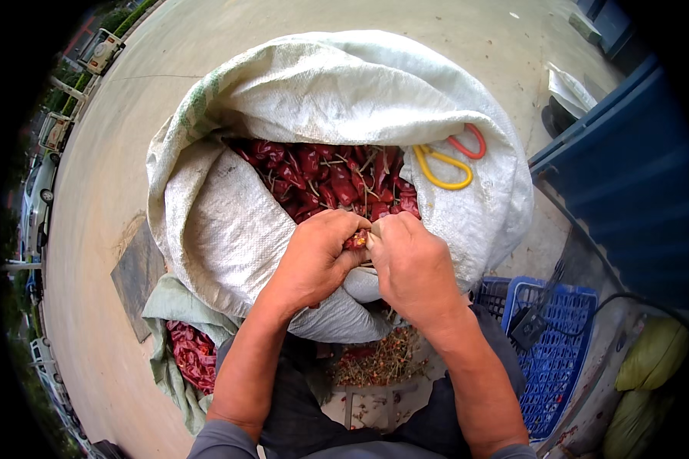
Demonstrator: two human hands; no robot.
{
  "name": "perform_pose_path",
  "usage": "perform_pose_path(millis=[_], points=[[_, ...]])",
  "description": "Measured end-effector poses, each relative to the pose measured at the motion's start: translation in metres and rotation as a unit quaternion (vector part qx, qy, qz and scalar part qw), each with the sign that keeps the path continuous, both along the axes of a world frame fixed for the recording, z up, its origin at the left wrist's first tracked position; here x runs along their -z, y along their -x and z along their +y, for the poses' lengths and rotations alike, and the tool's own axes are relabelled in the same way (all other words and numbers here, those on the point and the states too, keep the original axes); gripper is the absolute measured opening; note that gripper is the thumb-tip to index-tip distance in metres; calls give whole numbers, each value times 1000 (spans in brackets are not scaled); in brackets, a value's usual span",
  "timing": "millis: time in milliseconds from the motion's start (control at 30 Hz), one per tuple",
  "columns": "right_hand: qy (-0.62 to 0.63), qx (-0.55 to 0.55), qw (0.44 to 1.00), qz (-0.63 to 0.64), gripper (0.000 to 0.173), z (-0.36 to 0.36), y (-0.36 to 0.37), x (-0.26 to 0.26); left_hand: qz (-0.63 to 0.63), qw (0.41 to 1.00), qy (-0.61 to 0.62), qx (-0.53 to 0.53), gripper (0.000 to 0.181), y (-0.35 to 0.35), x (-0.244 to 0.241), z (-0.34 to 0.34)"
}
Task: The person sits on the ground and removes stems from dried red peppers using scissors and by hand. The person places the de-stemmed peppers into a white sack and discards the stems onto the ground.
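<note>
A large white woven sack (344,86) with its rim turned outward stands before me, with many dried red chilies (327,178) inside. Over the sack's near edge, my left hand (321,249) grips a dark red dried chili (356,240) whose torn end shows yellow seeds. Close against it, my right hand (407,258) has its thumb and fingers pinched together at that chili's end. What lies between the right fingertips is mostly hidden. Scissors with a yellow handle loop (445,175) and a red handle loop (472,143) rest at the sack's right side, their blades out of sight.
A smaller greenish sack (178,304) of red chilies (192,356) sits at lower left. Stems and scraps (384,358) lie on the ground between my legs. At right are a blue plastic crate (557,367), a black cabled box (528,327) and a blue metal panel (626,189).
</note>
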State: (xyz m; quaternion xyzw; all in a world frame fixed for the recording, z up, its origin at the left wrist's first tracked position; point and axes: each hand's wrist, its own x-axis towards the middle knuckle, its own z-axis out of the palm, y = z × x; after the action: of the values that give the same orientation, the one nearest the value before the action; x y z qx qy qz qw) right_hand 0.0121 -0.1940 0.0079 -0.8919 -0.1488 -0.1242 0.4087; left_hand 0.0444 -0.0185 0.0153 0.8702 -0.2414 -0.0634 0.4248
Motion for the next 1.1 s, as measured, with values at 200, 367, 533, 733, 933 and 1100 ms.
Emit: perform_pose_path(millis=[200, 367, 533, 733, 933, 1100], points=[[-349, 51, 920, 169, 15, 6, 0, -1, 122, 980, 149, -39, 23, 5, 0, -6], [-546, 13, 790, 277, 17, 5, 2, -6, 233, 922, 303, -59, 18, 8, 1, -10], [-590, 3, 760, 273, 10, 7, 3, -9, 284, 863, 414, -49, 16, 9, 5, -12], [-522, 32, 822, 226, 12, 8, 6, -11, 253, 888, 376, -74, 16, 11, 1, -17], [-769, -19, 601, 218, 12, -7, -13, -17, 294, 802, 517, -56, 18, 16, 16, -16], [-668, -8, 705, 237, 9, -22, -9, -35, 212, 854, 438, -186, 28, -2, 16, 17]])
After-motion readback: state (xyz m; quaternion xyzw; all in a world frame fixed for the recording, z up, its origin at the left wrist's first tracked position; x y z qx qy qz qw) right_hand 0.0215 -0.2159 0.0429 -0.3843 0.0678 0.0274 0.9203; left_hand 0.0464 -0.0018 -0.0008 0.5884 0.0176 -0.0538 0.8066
